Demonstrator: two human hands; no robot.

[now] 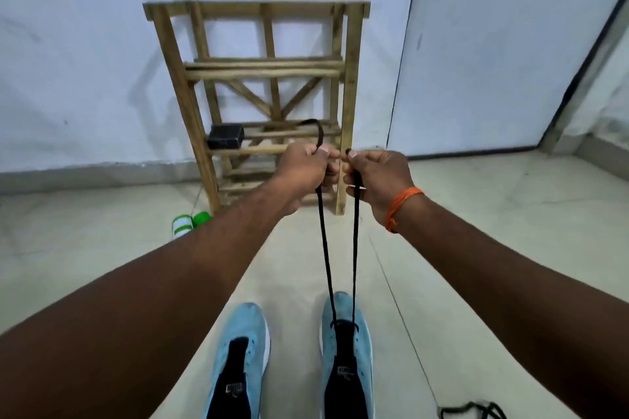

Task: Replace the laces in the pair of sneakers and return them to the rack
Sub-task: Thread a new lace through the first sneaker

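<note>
Two light-blue sneakers with black tongues stand on the floor at the bottom: the left sneaker has no lace, the right sneaker has a black lace through its front eyelets. Both lace ends run up taut to my hands, held out side by side. My left hand pinches one end, whose tip loops above the fingers. My right hand, with an orange thread round the wrist, pinches the other end. The wooden rack stands against the wall behind my hands.
A small black box sits on a lower shelf of the rack. A green and white container lies on the floor left of the rack. Another black lace lies on the tiles at the bottom right.
</note>
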